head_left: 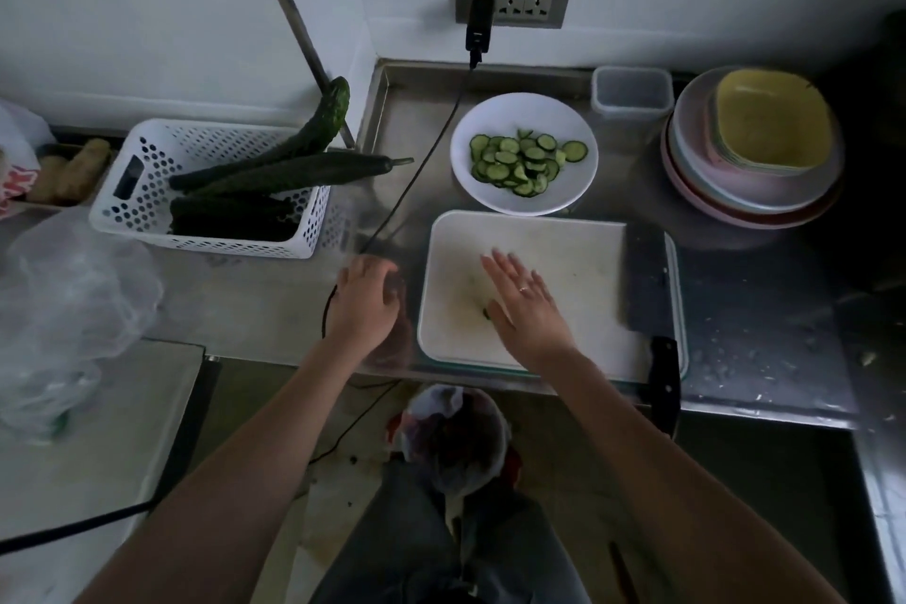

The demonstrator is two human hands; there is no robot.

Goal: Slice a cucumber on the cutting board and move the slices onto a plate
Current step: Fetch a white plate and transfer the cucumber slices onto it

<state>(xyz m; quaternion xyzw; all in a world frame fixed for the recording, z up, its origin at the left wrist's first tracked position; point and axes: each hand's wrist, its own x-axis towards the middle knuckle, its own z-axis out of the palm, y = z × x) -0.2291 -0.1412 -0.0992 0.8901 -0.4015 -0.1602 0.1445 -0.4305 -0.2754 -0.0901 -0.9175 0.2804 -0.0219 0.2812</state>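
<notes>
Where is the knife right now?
In the head view, the knife lies along the cutting board's right edge, handle overhanging the counter front, right of the right hand.

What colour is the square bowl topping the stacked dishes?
Pale yellow square bowl, head view.

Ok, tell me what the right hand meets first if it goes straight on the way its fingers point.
Past bare cutting board, probably the plate of cucumber slices; right hand height is unclear.

1. A kitchen: a stainless steel counter (765, 358) bears a white cutting board (578, 270).
2. Behind the board sits a plate (490, 191); to its right, stacked dishes (735, 191).
3. Left of it, a basket (147, 191) of cucumbers (294, 174).
</notes>
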